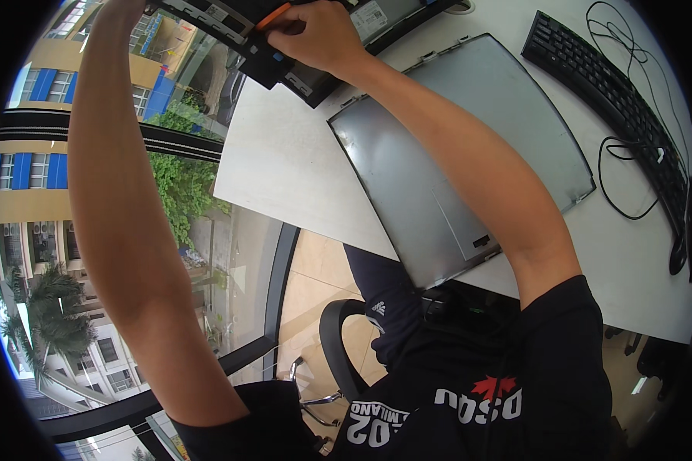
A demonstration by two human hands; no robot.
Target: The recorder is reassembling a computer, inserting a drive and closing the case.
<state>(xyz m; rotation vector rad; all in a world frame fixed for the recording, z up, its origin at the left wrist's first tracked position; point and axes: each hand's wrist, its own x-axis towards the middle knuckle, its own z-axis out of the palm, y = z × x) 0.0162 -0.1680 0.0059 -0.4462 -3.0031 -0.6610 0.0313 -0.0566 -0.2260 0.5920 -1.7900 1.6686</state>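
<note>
At the top edge, my right hand [320,34] reaches over an opened black computer case [303,81]. Its fingers are closed around a slim orange stick-like tool [273,15], whose exact kind I cannot make out. The tool lies against the inner part of the case. My left arm stretches up along the window side, and only the base of my left hand [124,6] shows by the case's left end. The fingers of that hand are cut off by the frame. Beneath my right forearm, a grey metal side panel [407,180] lies flat on the white table [273,146].
A black keyboard [599,81] with a loose cable [603,180] lies on the right, and a black mouse [677,255] is near its lower end. A glass window [238,265] borders the left side. A black chair [336,338] stands below the table edge.
</note>
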